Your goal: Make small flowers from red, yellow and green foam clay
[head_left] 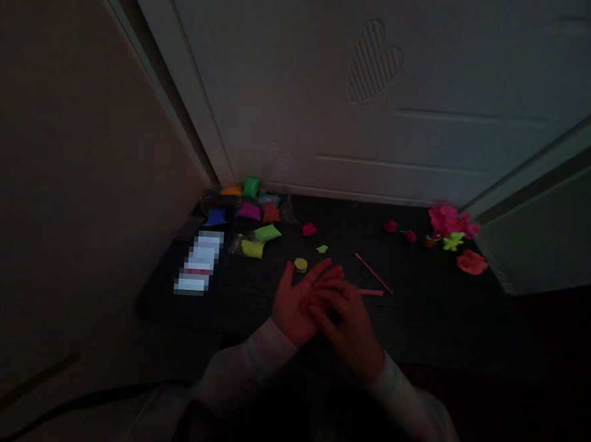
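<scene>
My left hand (298, 301) lies palm up over the dark table (419, 322), fingers stretched out. My right hand (352, 324) rests flat across its fingers, palm down; whatever is pressed between the two palms is hidden. Just beyond the fingertips sit a small yellow clay ball (300, 264) and a green clay bit (322, 249). A thin red stick tool (374, 274) lies to the right of my hands, with a short red strip (371, 292) below it.
Several coloured clay packets (249, 208) are piled at the back left, beside a blurred-out card (199, 262). Pink clay flowers (450, 220), a green piece (453, 241) and an orange-red piece (471, 262) sit at the back right. A white panelled door (374, 86) stands behind.
</scene>
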A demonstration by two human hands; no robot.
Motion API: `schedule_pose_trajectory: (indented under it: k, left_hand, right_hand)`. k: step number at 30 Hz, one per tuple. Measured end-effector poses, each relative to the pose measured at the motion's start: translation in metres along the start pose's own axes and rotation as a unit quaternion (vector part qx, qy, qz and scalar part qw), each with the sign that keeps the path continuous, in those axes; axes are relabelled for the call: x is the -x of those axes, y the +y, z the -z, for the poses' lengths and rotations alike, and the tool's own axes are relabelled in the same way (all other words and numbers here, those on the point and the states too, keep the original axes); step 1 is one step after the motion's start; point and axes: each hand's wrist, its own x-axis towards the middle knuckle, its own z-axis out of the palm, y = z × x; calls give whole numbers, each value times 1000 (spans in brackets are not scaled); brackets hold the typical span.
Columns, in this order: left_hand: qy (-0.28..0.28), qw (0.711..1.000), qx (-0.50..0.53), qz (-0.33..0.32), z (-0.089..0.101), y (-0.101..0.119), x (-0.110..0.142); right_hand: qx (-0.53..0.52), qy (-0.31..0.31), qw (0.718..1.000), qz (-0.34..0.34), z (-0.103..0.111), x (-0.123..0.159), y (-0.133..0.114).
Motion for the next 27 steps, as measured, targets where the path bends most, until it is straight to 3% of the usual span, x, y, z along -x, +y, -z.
schedule_pose_trajectory:
  k: [2, 4, 6, 8, 9, 11, 20, 27]
  left_hand:
    - [-31, 999, 16, -18, -4, 1, 2]
    - [-68, 997, 23, -41, -10, 0, 6]
    - [-109, 992, 23, -57, -19, -1, 9]
    - [-147, 987, 16, -66, -28, -2, 12]
    - [-162, 984, 10, -70, -33, -3, 14]
    - [-182, 980, -2, -78, -40, -4, 17]
    - [-184, 978, -18, -93, -43, -5, 22]
    - [-175, 980, -13, -97, -39, -4, 18]
  right_hand:
    - [-40, 100, 993, -50, 0, 1, 0]
    - [-172, 153, 965, -128, -2, 1, -4]
    - [-362, 98, 904, -203, -5, 0, -13]
    - [-511, 0, 820, -259, -8, -1, -25]
    - [-552, -24, 785, -279, -10, -2, -31]
    - [-591, -25, 750, -298, -11, -3, -40]
    - [-572, 7, 758, -312, -12, -4, -46]
    - [-590, -11, 751, -297, -13, -3, -43]
